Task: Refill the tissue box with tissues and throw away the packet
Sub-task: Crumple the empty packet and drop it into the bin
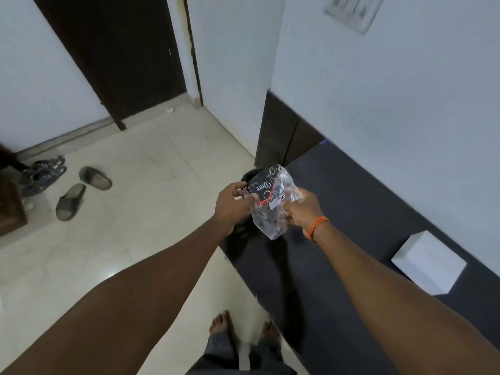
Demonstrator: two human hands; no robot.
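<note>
A crumpled clear plastic tissue packet [270, 201] with a black printed panel is held up in front of me by both hands. My left hand [232, 204] pinches its upper left edge. My right hand [303, 211], with an orange thread at the wrist, grips its right side. The packet looks flat and empty. A white tissue box [428, 262] stands on the dark mattress [351, 212] to my right, well apart from both hands. A dark rounded object [250, 175] sits just behind the packet, mostly hidden.
Pale tiled floor [151, 169] spreads to the left, with two grey slippers [81, 190] and blue sandals [44, 171] near a dark door [116, 55]. A wooden piece of furniture [10, 207] stands at the far left. My bare feet [243, 326] are beside the mattress edge.
</note>
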